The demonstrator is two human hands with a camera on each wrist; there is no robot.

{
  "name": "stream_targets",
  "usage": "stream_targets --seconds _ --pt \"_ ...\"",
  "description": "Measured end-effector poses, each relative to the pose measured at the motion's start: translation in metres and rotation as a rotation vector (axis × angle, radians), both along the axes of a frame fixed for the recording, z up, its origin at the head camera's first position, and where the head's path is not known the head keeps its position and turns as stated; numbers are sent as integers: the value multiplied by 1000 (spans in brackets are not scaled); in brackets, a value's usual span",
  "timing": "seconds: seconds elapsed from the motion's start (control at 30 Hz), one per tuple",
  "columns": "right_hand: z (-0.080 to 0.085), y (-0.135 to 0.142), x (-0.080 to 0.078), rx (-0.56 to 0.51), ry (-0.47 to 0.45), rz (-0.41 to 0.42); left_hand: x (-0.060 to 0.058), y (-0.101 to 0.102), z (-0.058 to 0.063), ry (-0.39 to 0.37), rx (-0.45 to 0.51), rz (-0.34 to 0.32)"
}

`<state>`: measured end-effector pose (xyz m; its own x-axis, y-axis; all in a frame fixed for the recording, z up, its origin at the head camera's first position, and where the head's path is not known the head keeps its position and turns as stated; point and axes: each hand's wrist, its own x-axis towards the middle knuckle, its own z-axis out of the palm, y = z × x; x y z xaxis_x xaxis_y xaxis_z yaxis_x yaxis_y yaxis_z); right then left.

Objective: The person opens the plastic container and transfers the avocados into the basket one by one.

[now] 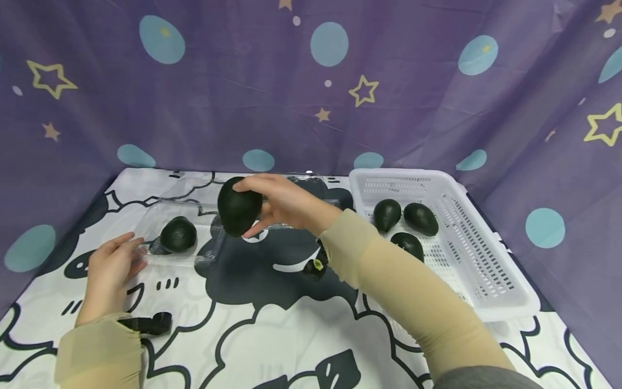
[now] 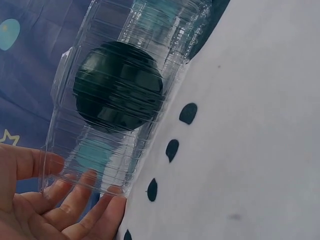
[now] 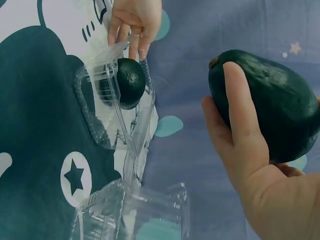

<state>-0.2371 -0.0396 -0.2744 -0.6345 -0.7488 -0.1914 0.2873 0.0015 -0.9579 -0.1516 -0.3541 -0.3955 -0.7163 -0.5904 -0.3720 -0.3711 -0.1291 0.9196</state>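
Note:
My right hand (image 1: 282, 201) grips a dark green avocado (image 1: 235, 209) above the table, thumb on one side and fingers round the other. In the right wrist view the stem end of this avocado (image 3: 270, 100) points up and left. My left hand (image 1: 110, 267) pinches the near left edge of a clear plastic clamshell container (image 1: 146, 219), with the thumb and fingers on either side of its wall (image 2: 52, 125). One avocado (image 1: 178, 235) lies inside that container, seen through the ribbed plastic in the left wrist view.
At the right stands a white plastic basket (image 1: 403, 173) with several avocados (image 1: 420, 219) in it. More clear plastic packaging (image 1: 306, 177) lies at the back, behind my right hand. A patterned cloth (image 1: 272, 346) covers the table, and a purple curtain (image 1: 272, 97) hangs behind.

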Motion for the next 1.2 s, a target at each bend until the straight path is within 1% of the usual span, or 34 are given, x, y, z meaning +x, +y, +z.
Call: stream_targets --seconds 0.23,0.4,0.53,0.63,0.8,0.97,1.1,1.2 --pt "0 25 -2 -20 -27 47 0 0 -1 10 12 1" --pt "1 40 -3 -9 -48 41 0 -1 -2 29 16 -6" --pt "2 52 -4 -4 -63 13 0 -1 -2 41 11 -7" --pt "2 61 -5 -22 -61 -9 0 -1 -3 50 17 -7" --pt "3 78 -6 -31 -20 -50 -1 -2 -4 52 20 -8" --pt "8 96 -6 -13 28 -93 -1 -2 -5 32 -5 -3" --pt "11 109 -8 -30 35 -114 -2 -1 -5 23 -15 -3" --pt "13 119 -10 -42 29 -142 -1 0 -4 30 1 -4"
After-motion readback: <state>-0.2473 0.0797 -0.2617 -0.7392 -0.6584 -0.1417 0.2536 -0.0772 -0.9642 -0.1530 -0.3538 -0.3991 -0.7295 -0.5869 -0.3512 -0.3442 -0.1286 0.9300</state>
